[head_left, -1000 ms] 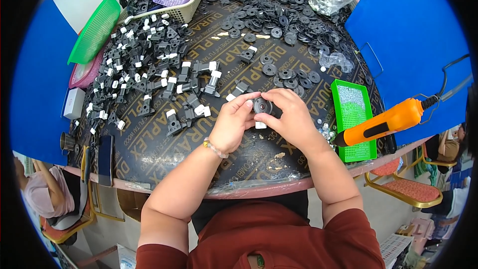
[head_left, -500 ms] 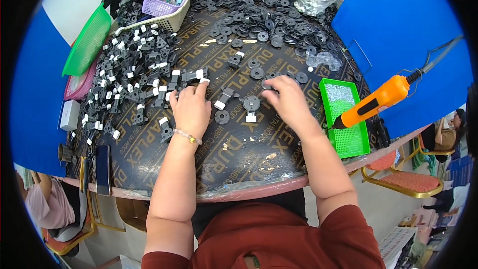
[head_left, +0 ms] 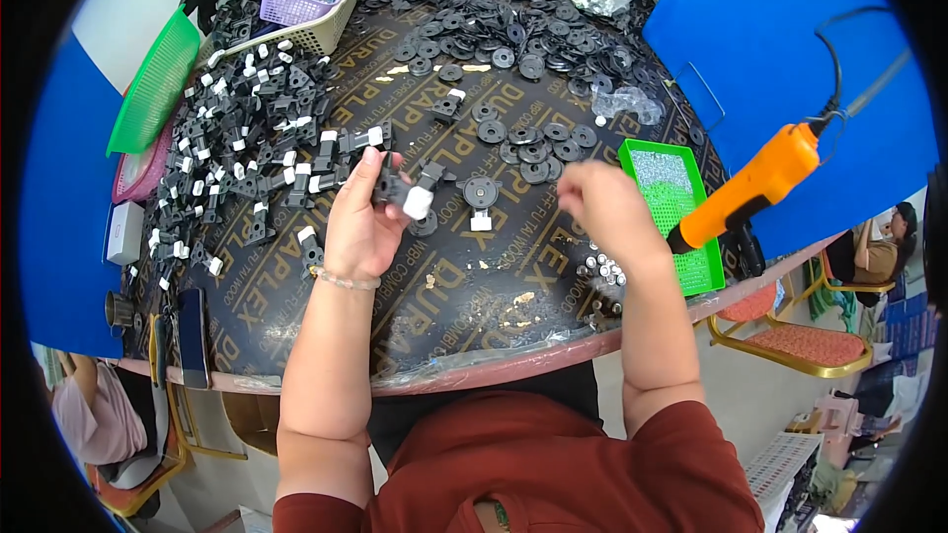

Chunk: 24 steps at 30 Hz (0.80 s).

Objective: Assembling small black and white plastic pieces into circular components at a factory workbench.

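My left hand [head_left: 363,227] is turned partly palm-up, its fingers closed around a black plastic bracket with a white tip [head_left: 418,202]; motion blurs the bracket. Just right of it lies a black disc joined to a bracket [head_left: 481,193], white end toward me. A loose black disc [head_left: 425,226] shows partly beside my left hand. My right hand [head_left: 610,205] hovers between several black discs [head_left: 534,152] and the green tray [head_left: 706,276]. Its fingers are curled together, and whatever they may hold is hidden. Small silvery metal pieces [head_left: 604,269] lie by my right wrist.
An orange power screwdriver [head_left: 755,183] hangs tip-down over the tray. Many white-tipped brackets [head_left: 252,128] are heaped at left, and black discs [head_left: 484,20] at the back. Baskets [head_left: 321,35], a green colander [head_left: 155,89] and a phone [head_left: 192,336] are along the left side.
My left hand has turned over and lifted a white-tipped bracket off the table. My right hand has left the discs and moved right, toward the tray. The view has shifted slightly.
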### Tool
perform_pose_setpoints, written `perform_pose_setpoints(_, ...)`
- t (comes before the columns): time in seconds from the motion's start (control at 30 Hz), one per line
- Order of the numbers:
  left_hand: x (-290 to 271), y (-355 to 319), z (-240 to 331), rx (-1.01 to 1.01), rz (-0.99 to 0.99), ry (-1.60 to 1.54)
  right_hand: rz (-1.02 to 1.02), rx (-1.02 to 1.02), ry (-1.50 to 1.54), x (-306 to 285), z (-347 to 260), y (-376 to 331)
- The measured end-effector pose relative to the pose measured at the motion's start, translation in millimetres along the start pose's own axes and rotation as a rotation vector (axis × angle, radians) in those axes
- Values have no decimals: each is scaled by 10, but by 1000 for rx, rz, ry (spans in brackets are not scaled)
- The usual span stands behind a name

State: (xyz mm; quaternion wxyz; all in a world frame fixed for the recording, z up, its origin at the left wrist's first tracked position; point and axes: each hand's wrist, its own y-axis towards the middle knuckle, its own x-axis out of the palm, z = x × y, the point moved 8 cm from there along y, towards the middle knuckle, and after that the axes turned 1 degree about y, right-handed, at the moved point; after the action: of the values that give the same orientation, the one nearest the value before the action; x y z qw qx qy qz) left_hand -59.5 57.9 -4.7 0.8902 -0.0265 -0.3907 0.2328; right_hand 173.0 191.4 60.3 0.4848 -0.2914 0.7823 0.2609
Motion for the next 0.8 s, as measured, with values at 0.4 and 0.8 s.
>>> perform_pose_setpoints(0.4,151,-26,-84,42,-22,-78,-111,-176,-347,279,-30,-835)
perform_pose_setpoints(0.8,505,-207,-526,-124,-264,170,43,-301,-222,309,-20,-645)
